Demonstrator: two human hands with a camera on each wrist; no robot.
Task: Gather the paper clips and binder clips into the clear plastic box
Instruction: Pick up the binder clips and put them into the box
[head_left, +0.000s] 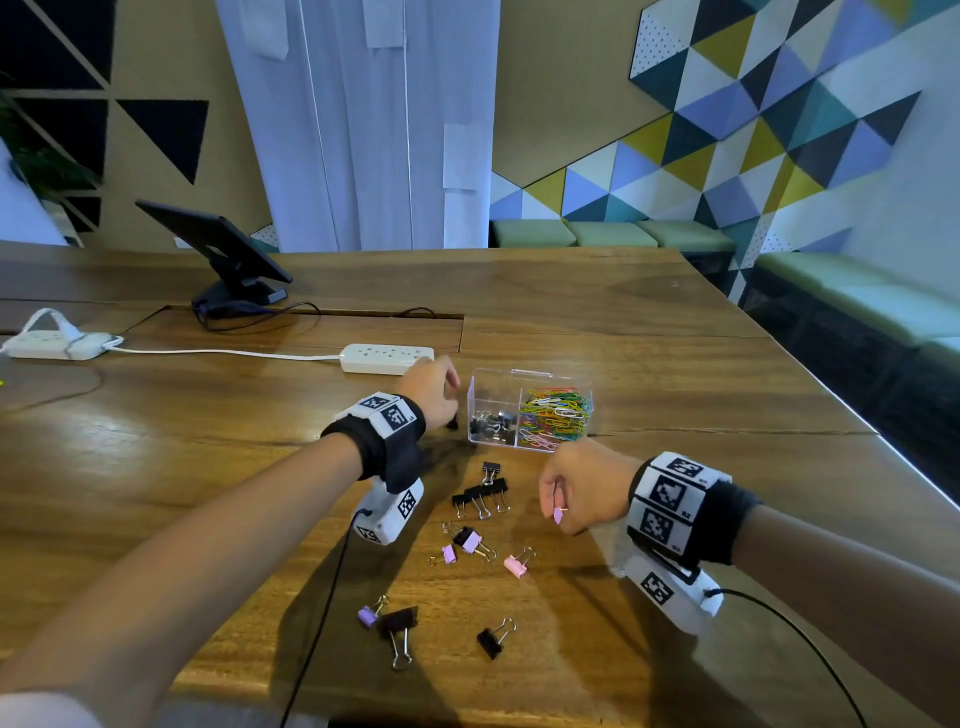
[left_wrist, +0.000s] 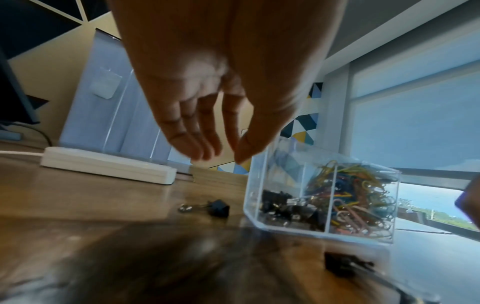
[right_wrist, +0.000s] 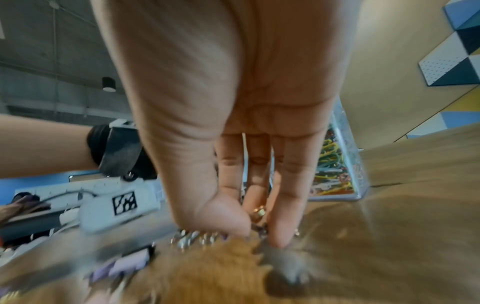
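The clear plastic box (head_left: 475, 395) stands mid-table with two compartments: black binder clips on the left, coloured paper clips (head_left: 558, 413) on the right. My left hand (head_left: 434, 392) hangs just left of the box, fingers relaxed and holding nothing (left_wrist: 223, 158), above a small black binder clip (left_wrist: 218, 207) on the wood. My right hand (head_left: 556, 506) hovers in front of the box and pinches a pink binder clip (head_left: 559, 515) between thumb and fingers (right_wrist: 259, 232). Several loose binder clips lie nearer me: black ones (head_left: 480, 496), pink ones (head_left: 517, 564), a purple one (head_left: 369, 616).
A white power strip (head_left: 387, 358) lies just behind my left hand, and a second one (head_left: 57, 345) sits at the far left. A tablet on a stand (head_left: 228, 260) is at the back left. The table's edge (head_left: 909, 467) runs along the right.
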